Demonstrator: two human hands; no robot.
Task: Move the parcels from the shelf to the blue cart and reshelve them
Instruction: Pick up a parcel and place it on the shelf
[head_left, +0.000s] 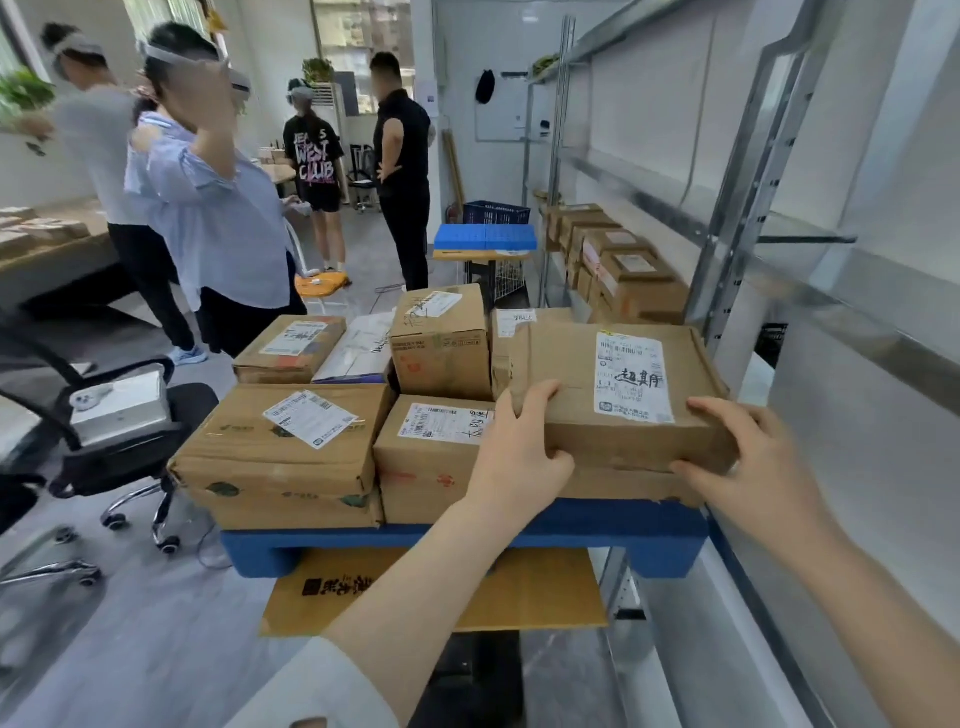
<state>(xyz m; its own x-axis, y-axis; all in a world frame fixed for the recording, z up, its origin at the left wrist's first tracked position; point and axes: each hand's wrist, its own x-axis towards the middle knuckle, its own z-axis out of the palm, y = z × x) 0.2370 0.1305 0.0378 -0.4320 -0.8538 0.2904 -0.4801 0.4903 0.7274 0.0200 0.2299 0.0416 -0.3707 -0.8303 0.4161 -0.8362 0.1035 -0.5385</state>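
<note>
Parcel (618, 395) gripped by both hands, boxes (311, 447) crowding cart (597, 525).

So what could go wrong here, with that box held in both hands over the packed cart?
The flat box, held by the left hand and right hand, sits on another parcel at the blue cart's right edge and might slide off if released. The cart looks full, so stacking higher risks toppling.
</note>
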